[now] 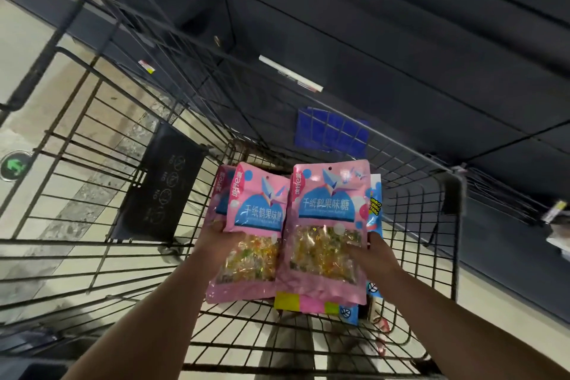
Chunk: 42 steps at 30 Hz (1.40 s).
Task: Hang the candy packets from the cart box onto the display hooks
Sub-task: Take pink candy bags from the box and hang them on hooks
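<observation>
Where pale floor tiles (27, 77) show, wire cart (92, 139) stands

Dim overall, dark at the top; brightest on the pale floor (27, 49) at left. Soft glare on the shiny packets (327, 225). Strongly bent toward the edges, cart (92, 182) wires slightly smeared

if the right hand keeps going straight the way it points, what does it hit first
Probably the cart's far wire wall, near the blue tag. The right hand, holding pink candy packets, points up and forward; depth is unclear.
</observation>
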### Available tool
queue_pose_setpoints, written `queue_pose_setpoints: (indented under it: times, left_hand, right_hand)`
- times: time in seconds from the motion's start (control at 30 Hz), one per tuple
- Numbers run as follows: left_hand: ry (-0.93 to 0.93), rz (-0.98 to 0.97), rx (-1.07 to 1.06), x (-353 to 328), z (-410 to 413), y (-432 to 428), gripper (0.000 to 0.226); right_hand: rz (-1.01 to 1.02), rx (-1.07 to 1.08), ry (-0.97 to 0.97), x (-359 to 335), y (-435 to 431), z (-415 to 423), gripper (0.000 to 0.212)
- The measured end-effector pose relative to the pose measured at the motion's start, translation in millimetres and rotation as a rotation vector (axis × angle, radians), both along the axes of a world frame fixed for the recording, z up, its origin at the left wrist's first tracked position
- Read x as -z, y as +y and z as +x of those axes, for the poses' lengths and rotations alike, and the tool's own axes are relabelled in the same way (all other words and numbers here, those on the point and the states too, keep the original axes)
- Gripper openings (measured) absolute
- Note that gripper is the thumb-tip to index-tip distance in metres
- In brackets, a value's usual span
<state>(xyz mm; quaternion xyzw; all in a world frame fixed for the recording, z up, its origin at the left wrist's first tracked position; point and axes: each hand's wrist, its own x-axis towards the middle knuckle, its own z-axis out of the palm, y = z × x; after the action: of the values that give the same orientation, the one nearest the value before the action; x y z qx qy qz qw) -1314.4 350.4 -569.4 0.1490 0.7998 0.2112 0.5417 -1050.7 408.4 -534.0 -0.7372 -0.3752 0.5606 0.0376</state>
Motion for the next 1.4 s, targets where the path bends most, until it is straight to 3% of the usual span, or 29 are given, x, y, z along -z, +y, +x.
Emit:
queue_pose_setpoints:
  times: [0.17,0.3,0.7,0.8,0.97,1.07,1.4]
  left_hand:
    - [0.049,0.094,-0.091,-22.1,3.6,-0.9,0.036]
    - [0.053,0.151,-0.118,-45.9,-6.5,2.5,0.027]
    - [-0.113,0.364,-0.061,-111.5,48.8,49.7,0.023]
    - [-0.130,0.387,-0.019,-126.4,76.7,60.5,0.027]
    - [-0.172,0.437,0.127,-154.5,131.2,69.0,0.012]
    - [-0.234,0.457,0.197,-172.2,173.8,67.4,0.021]
    - [-0.403,0.499,0.442,-212.7,372.1,-5.6,0.023]
  right_hand:
    - [0.091,-0.053,0.012,-15.6,7.3,-6.1,0.021]
    - [0.148,-0.036,0.004,-37.0,15.9,2.4,0.010]
    - [0.279,0.290,0.077,-115.5,12.0,69.8,0.012]
    - [0.337,0.363,0.070,-133.0,2.9,97.9,0.013]
    - [0.393,0.525,0.120,-150.1,-21.4,153.3,0.016]
    - [0.443,0.599,0.126,-160.7,-47.8,193.4,0.019]
    - [0.603,0.954,0.092,-199.3,-208.9,356.4,0.021]
